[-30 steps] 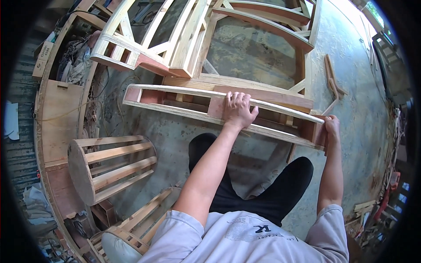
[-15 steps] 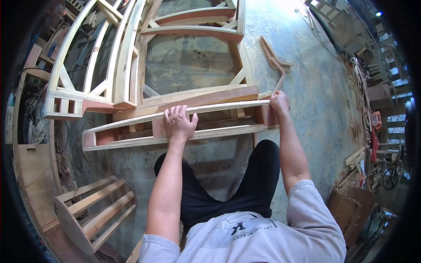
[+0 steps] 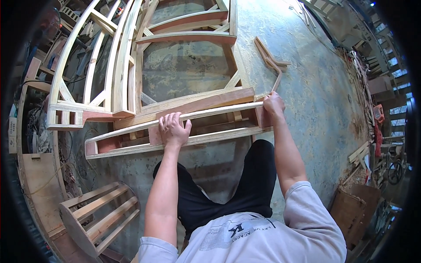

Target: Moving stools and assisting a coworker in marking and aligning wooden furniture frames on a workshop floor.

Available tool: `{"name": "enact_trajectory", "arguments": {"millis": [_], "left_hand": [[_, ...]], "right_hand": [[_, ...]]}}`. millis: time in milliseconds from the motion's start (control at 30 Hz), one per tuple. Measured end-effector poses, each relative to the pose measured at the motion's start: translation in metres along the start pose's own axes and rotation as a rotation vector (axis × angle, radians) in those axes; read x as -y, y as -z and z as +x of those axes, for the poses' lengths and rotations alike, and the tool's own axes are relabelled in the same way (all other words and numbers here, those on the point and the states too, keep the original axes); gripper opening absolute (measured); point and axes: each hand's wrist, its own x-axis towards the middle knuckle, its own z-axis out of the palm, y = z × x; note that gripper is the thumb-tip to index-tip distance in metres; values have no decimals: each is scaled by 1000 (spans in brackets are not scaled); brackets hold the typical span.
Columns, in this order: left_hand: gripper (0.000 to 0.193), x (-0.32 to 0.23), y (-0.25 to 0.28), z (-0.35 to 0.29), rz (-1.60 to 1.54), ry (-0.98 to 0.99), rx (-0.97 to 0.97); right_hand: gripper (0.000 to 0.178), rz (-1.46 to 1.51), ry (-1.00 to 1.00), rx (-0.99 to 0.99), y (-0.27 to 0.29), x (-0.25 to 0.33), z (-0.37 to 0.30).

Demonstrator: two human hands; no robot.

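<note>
Left hand [image 3: 173, 130]: laid over the upper rail at a reddish block [image 3: 155, 136], fingers across the edge, thumb spread. Can't tell if it grips or only presses. Right hand [image 3: 274, 104]: closed around the right end of the long box frame [image 3: 210, 110], fingers partly hidden.

The frame sits crosswise in front of the knees [image 3: 261, 151], just this side of the big wooden frame [image 3: 186, 37]; can't tell what carries its weight.

Handling, my read: two long rails tied by blocks, mostly hollow, so moderate weight for its length. Stiff lengthwise, may rack a bit where it's open between blocks. Raw wood, so decent friction, not slippery (splinters likelier than slips). Not fragile, but the thin rail edges could chip if knocked. Best holds: solid end block plus middle block, rather than bare rail mid-span. Left end is unsupported by a hand, so expect it to swing.

Further out: slatted frame [image 3: 107, 212] with a rounded end panel lower left, thin angled strips [image 3: 269, 59] on the floor [image 3: 311, 114] upper right.
</note>
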Motion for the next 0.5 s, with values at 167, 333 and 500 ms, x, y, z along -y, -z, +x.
{"name": "enact_trajectory", "arguments": {"millis": [167,333,500], "left_hand": [[43,3,1,1,-15,-8,8],[43,5,-2,1,-37,9,-35],[41,3,9,2,-51,29,34]], "right_hand": [[31,-17,29,-11,-6,-4,3],[33,-8,53,-31,-10,-12,12],[36,-7,65,-53,-15,-14,16]]}}
